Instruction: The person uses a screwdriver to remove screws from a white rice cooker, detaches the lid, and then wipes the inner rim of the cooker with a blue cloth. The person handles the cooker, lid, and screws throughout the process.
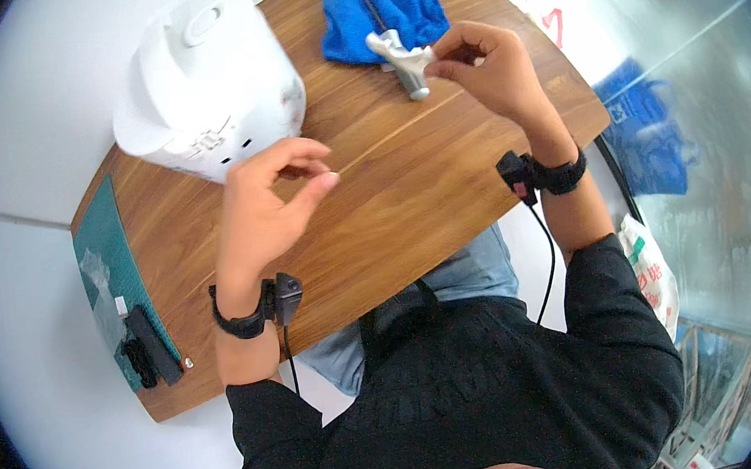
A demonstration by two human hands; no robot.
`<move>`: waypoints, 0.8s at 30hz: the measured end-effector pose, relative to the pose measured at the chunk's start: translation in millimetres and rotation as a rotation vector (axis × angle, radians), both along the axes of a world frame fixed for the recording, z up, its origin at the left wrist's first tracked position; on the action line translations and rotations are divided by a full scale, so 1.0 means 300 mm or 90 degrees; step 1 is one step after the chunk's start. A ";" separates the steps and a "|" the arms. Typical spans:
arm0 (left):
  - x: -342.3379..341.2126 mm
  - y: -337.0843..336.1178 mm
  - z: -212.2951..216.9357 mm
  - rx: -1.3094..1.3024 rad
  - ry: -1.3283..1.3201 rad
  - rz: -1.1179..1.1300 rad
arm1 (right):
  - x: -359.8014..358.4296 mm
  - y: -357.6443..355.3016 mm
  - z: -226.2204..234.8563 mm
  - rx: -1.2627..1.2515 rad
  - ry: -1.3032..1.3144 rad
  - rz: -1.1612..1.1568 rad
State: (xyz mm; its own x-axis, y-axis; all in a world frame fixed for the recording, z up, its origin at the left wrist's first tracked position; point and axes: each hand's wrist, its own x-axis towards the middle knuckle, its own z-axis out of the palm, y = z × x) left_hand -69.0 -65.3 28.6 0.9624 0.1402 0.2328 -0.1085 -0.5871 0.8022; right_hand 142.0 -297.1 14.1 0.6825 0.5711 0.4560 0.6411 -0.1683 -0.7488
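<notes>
My left hand (pixel 270 202) holds nothing, its fingers curved and the thumb apart from them. It hovers above the wooden table beside the lower front of a white rounded appliance (pixel 235 75), whose lid has an oval button. My right hand (pixel 491 71) is raised over the table's far right part, with loosely bent fingers and a gap between thumb and index finger. Close to its fingertips lies a white irregular piece (pixel 394 49) across a screwdriver with a grey handle (pixel 413 82); contact is unclear. The screwdriver's dark shaft rests on a folded blue cloth (pixel 349 22).
A green cutting mat (pixel 104 217) lies along the table's left edge, bearing clear plastic film (pixel 102 286) and a dark bar-shaped object (pixel 154 345). Each wrist wears a strapped black device with a cable running down. A printed white bag (pixel 649 270) is beyond the right edge.
</notes>
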 end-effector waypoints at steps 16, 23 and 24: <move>0.501 -0.266 -0.233 0.392 0.078 -0.102 | 0.477 -0.053 -0.224 -0.428 -0.151 -0.310; 0.498 -0.259 -0.237 0.381 0.080 -0.119 | 0.447 -0.035 -0.228 -0.375 -0.139 -0.274; 0.480 -0.251 -0.230 0.374 0.078 -0.117 | 0.418 -0.019 -0.216 -0.332 -0.133 -0.273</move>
